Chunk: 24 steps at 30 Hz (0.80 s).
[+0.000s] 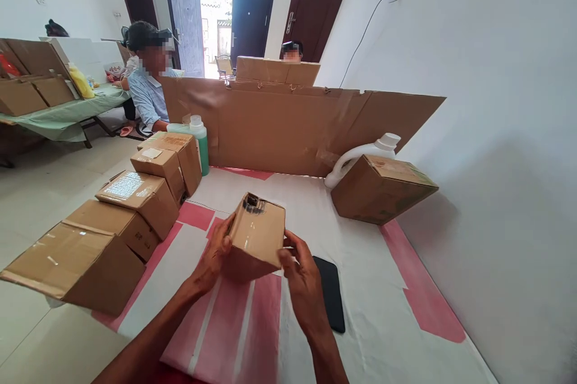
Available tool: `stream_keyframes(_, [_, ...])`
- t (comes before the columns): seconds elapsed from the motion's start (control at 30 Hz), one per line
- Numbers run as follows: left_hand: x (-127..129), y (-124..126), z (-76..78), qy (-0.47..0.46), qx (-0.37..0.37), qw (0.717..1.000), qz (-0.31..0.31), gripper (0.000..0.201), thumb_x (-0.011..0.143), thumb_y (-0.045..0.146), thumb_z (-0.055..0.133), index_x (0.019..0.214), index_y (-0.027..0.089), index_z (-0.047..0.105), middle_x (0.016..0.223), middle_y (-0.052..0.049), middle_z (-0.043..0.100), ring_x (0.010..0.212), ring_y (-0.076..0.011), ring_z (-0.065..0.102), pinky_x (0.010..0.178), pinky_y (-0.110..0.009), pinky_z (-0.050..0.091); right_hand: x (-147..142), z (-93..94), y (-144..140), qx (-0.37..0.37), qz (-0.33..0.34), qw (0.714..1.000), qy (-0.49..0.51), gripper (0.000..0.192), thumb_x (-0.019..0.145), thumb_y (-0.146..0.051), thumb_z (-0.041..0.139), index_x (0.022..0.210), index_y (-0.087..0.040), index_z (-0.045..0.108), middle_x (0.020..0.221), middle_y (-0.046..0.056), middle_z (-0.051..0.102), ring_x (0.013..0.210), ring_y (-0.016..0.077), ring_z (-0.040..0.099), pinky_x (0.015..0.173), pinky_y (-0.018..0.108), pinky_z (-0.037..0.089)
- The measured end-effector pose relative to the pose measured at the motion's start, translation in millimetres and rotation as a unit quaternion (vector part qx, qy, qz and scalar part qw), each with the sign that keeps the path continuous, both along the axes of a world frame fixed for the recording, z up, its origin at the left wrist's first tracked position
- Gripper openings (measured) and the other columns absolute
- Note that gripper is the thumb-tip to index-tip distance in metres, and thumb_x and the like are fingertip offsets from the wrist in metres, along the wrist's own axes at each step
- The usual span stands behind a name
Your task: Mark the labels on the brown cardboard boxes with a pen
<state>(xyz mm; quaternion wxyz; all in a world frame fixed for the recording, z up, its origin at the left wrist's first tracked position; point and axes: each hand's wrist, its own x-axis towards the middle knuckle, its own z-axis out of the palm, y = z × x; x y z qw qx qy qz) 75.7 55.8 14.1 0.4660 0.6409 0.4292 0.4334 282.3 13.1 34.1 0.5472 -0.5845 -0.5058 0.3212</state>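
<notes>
While the left hand [219,252] and right hand [300,264] are clamped on its opposite sides, a small cardboard box [259,234] sits between them over the near middle of the counter [369,294]; whether its underside touches the cover cannot be told. A dark patch marks the far end of its top. Holding it well probably calls for light, even pressure from both sides, since thin card may dent, and fingers spread low enough to stop it tipping.

Just right of the right hand lies a flat black tablet [332,300]. White and pink sheeting covers the counter. A row of boxes [139,195] lines its left edge, ending beside a green bottle [202,146]; at the far right, a larger box [383,188] partly hides a white jug [358,152]. Behind stands a cardboard screen [270,125], with a seated person [151,101] to its left and an open door [183,17] beyond.
</notes>
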Motion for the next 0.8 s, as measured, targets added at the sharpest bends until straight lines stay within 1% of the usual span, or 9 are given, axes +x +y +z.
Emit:
stream_keyframes(0.1, [2,-4,6.8,-0.121,-0.043,0.991,-0.044,0.073,0.099,0.070,0.033,0.155,0.024,0.039,0.162,-0.011,0.040,0.151,-0.0313,0.032,0.125,-0.047,0.027,-19,11.4,-8,-0.021,0.030,0.999,0.036,0.061,0.090,-0.054,0.063,0.142,-0.028,0.047,0.142,0.012,0.055,0.125,0.0289,0.056,0.091,0.041,0.056])
stream_keyframes(0.2, [2,-15,20.1,-0.168,-0.057,0.984,-0.028,0.070,0.099,0.068,0.038,0.151,0.023,0.044,0.158,-0.013,0.045,0.146,-0.0340,0.040,0.119,-0.049,0.036,-29,5.0,-24,-0.020,0.048,0.996,0.079,0.060,0.092,-0.049,0.061,0.144,-0.029,0.040,0.146,0.011,0.050,0.128,0.0284,0.055,0.098,0.044,0.054])
stream_keyframes(0.3, [0,-28,36.5,-0.128,-0.061,0.989,0.028,0.069,0.096,0.061,0.054,0.155,0.028,0.038,0.158,-0.011,0.042,0.143,-0.0335,0.043,0.115,-0.048,0.040,-35,-6.0,-44,0.011,0.046,0.995,0.093,0.060,0.090,-0.047,0.064,0.142,-0.030,0.040,0.149,0.013,0.046,0.123,0.0289,0.058,0.101,0.047,0.052])
stream_keyframes(0.4, [3,-42,44.5,-0.076,-0.045,0.994,0.065,0.070,0.095,0.052,0.062,0.157,0.036,0.034,0.157,-0.007,0.040,0.142,-0.0309,0.044,0.116,-0.047,0.040,-38,-6.5,-54,0.023,0.045,0.992,0.118,0.065,0.090,-0.051,0.063,0.146,-0.030,0.035,0.151,0.013,0.043,0.125,0.0299,0.058,0.100,0.048,0.053])
stream_keyframes(0.5, [8,-58,41.4,-0.038,-0.021,0.997,0.067,0.064,0.098,0.046,0.058,0.157,0.038,0.034,0.155,-0.006,0.039,0.144,-0.0289,0.041,0.119,-0.046,0.039,-39,3.3,-47,-0.030,0.017,0.991,0.131,0.073,0.090,-0.057,0.062,0.151,-0.031,0.032,0.144,0.013,0.050,0.123,0.0302,0.059,0.094,0.046,0.056])
stream_keyframes(0.57, [7,-67,37.4,-0.011,-0.005,0.998,0.064,0.065,0.098,0.045,0.059,0.158,0.038,0.033,0.156,-0.005,0.038,0.146,-0.0285,0.038,0.121,-0.046,0.036,-41,9.6,-37,-0.056,-0.016,0.992,0.112,0.069,0.090,-0.059,0.062,0.148,-0.028,0.040,0.135,0.012,0.056,0.119,0.0295,0.060,0.094,0.046,0.057])
stream_keyframes(0.67, [-2,-73,34.1,0.012,-0.020,0.998,0.061,0.071,0.097,0.047,0.060,0.160,0.040,0.026,0.160,-0.005,0.035,0.146,-0.0291,0.038,0.120,-0.047,0.037,-48,12.3,-28,-0.026,-0.070,0.997,0.031,0.061,0.086,-0.058,0.068,0.134,-0.023,0.055,0.127,0.012,0.060,0.117,0.0296,0.060,0.102,0.048,0.052])
stream_keyframes(0.73, [-11,-69,34.4,0.022,-0.047,0.995,0.082,0.070,0.098,0.052,0.056,0.160,0.040,0.026,0.157,-0.005,0.039,0.145,-0.0300,0.040,0.117,-0.048,0.040,-54,10.7,-28,-0.002,-0.071,0.997,-0.004,0.058,0.086,-0.055,0.070,0.132,-0.023,0.055,0.127,0.012,0.061,0.119,0.0294,0.060,0.105,0.048,0.051])
stream_keyframes(0.8, [-17,-60,36.4,0.044,-0.052,0.992,0.108,0.067,0.097,0.055,0.055,0.158,0.039,0.032,0.152,-0.005,0.045,0.146,-0.0308,0.039,0.118,-0.049,0.039,-58,8.7,-32,0.010,-0.054,0.998,-0.015,0.056,0.088,-0.050,0.069,0.134,-0.024,0.053,0.129,0.011,0.061,0.120,0.0283,0.061,0.104,0.047,0.052])
